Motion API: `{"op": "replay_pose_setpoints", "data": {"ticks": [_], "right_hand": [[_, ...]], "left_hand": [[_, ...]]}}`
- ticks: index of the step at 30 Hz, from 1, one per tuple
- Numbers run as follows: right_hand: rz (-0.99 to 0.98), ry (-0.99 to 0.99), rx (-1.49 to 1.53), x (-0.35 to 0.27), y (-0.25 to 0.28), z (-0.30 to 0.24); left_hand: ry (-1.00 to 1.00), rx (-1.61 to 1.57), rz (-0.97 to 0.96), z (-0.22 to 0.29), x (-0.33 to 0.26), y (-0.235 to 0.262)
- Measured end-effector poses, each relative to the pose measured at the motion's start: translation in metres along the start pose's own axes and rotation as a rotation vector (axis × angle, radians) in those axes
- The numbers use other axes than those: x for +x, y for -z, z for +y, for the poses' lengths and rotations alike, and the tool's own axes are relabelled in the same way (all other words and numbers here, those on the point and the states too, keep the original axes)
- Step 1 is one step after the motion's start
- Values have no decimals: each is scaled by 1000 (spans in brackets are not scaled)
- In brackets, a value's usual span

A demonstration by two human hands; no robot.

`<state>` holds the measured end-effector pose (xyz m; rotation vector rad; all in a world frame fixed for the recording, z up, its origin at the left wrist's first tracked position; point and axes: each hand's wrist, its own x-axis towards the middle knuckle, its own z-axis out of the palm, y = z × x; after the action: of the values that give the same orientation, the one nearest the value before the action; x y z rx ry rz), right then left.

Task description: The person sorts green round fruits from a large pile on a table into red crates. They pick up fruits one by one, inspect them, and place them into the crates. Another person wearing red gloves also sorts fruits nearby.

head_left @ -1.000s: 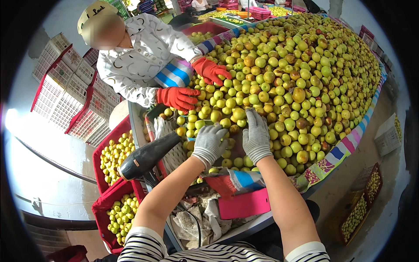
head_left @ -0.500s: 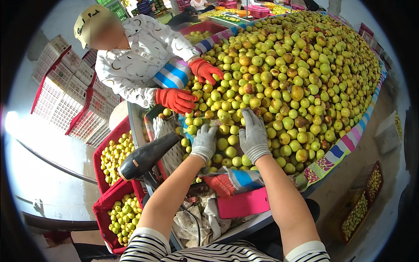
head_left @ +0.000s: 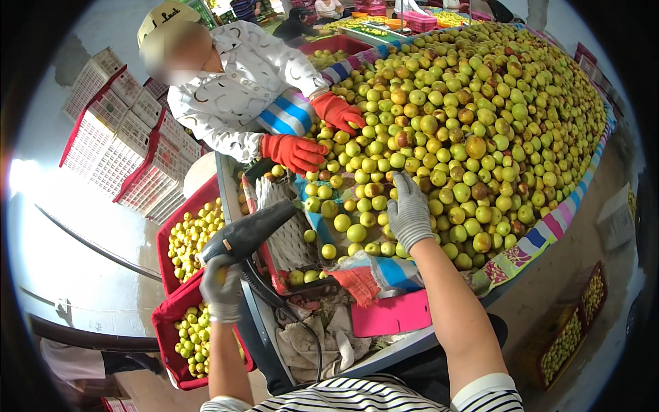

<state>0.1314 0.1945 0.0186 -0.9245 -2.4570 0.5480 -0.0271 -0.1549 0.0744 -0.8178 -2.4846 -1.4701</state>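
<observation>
My left hand (head_left: 221, 290), in a grey knit glove, is over the lower red-lined crate (head_left: 165, 323) on the left. Its fingers curl round a small yellow-green fruit (head_left: 222, 275), mostly hidden by the glove. Just above it is the back end of a black hair dryer (head_left: 250, 232), lying across the table's left edge. My right hand (head_left: 410, 211), gloved alike, rests on the near edge of a large heap of round yellow-green fruits (head_left: 480, 123). Its fingers are stretched forward, touching the fruits, with none visibly gripped.
Across the heap's left side a co-worker in red gloves (head_left: 294, 152) handles fruit. Another red crate (head_left: 163, 244) of fruit stands by the table. White foam netting (head_left: 281, 240), a pink panel (head_left: 391, 314) and rags (head_left: 309, 347) lie near me. Stacked white crates (head_left: 110, 137) stand far left.
My left hand has left the heap and swung left and down to the lower crate with a fruit. My right hand has stayed on the fruit. Fewer fruits lie at the near edge.
</observation>
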Motion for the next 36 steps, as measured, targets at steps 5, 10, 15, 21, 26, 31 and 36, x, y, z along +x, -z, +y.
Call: {"op": "replay_pose_setpoints", "data": {"ticks": [5, 10, 15, 21, 26, 31, 36], "right_hand": [[-211, -72, -225, -8, 2, -26], [-397, 47, -252, -12, -2, -31], [-200, 205, 512, -3, -8, -7], [183, 39, 424, 12, 14, 5], [216, -138, 429, 15, 11, 16], [190, -169, 405, 15, 12, 21], [267, -135, 399, 18, 14, 19]], "left_hand": [[390, 392, 54, -157, -85, 118], [709, 898, -66, -254, -180, 149], [684, 842, -75, -250, -182, 126], [732, 942, -79, -216, -150, 119], [-45, 519, 114, -99, -66, 72], [-556, 99, -456, 46, -15, -55], [-659, 188, -785, 95, -10, -197]]}}
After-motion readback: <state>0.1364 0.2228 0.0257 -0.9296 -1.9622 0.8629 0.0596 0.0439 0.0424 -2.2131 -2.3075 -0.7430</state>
